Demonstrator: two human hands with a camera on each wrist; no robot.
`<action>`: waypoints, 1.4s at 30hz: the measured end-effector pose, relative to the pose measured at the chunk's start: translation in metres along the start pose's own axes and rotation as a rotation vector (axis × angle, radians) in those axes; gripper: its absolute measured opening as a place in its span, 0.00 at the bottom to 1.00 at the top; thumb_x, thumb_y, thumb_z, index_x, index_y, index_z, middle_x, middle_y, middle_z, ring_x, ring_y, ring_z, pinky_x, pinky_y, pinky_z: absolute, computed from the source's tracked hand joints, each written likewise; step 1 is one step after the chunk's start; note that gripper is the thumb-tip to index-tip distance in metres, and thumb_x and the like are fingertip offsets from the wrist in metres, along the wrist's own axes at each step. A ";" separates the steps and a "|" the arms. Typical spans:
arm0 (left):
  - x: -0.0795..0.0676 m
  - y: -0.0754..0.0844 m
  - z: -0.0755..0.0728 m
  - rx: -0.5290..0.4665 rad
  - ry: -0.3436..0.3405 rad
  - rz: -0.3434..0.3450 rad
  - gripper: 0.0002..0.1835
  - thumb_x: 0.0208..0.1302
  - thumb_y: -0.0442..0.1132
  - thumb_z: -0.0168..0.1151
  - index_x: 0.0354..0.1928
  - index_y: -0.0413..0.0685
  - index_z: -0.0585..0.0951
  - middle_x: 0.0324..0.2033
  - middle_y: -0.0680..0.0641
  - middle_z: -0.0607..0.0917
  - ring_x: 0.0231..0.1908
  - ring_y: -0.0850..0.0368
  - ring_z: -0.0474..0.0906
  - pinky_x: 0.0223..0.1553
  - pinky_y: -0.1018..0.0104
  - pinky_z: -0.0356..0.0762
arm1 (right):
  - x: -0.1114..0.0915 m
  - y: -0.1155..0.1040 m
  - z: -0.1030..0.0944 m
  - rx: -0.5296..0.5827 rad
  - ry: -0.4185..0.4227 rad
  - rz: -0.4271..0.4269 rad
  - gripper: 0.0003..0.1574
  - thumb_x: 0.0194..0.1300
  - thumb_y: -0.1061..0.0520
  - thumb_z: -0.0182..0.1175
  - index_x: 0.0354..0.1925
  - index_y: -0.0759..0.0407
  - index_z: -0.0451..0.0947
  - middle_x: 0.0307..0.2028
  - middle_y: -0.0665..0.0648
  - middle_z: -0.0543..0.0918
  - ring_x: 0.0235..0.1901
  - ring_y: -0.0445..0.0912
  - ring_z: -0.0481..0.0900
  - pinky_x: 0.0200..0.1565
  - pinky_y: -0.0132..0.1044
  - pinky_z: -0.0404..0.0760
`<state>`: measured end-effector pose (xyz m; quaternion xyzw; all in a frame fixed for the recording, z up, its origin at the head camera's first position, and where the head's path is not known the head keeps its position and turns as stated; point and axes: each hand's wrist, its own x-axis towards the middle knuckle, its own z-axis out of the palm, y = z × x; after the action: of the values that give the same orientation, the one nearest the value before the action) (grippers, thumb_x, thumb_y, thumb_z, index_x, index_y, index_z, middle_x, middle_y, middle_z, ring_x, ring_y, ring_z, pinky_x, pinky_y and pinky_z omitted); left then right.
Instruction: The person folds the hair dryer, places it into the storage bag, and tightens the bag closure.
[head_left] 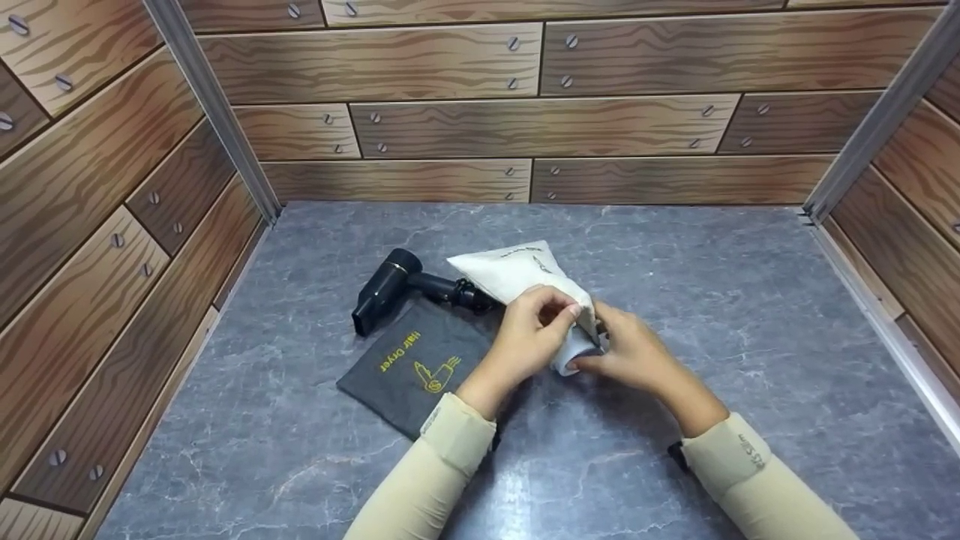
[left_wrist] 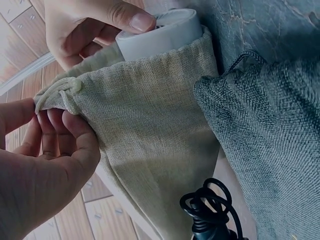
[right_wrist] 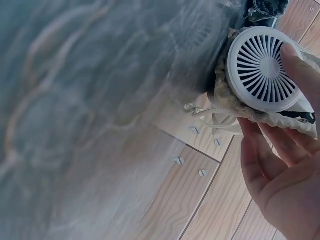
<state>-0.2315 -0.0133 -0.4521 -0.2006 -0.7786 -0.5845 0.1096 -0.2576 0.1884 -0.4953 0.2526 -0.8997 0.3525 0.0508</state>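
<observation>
A cream drawstring bag [head_left: 517,274] with dark print lies slanted between both hands. From its mouth shows the end of a white round device [right_wrist: 269,66] with a slatted grille; the rest of it is hidden inside the cloth. My left hand [head_left: 529,334] pinches the bag's edge beside the knotted cord [left_wrist: 72,87], thumb against fingertips. On the other side, my right hand [head_left: 630,349] grips the bag mouth and the device together. Its thumb presses the grille's rim, and its fingers lie against the cloth from outside.
Left of the bag lies a black hair dryer [head_left: 386,285] with its coiled cord [head_left: 472,296]. A dark grey pouch [head_left: 397,375] with yellow "Hair Dryer" lettering is flat on the grey marbled table [head_left: 225,450], close to the left forearm. Wood-patterned walls [head_left: 435,67] enclose the back and sides.
</observation>
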 end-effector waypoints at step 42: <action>0.001 -0.015 -0.028 0.067 -0.031 0.045 0.05 0.72 0.35 0.68 0.38 0.40 0.86 0.34 0.46 0.88 0.34 0.64 0.78 0.40 0.71 0.81 | 0.007 0.005 -0.001 -0.245 -0.240 0.155 0.19 0.58 0.53 0.76 0.43 0.61 0.83 0.37 0.59 0.85 0.37 0.53 0.83 0.44 0.57 0.85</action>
<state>-0.2405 -0.0436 -0.4567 -0.2232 -0.7945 -0.5524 0.1174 -0.2655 0.1889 -0.4959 0.2148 -0.9522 0.2103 -0.0537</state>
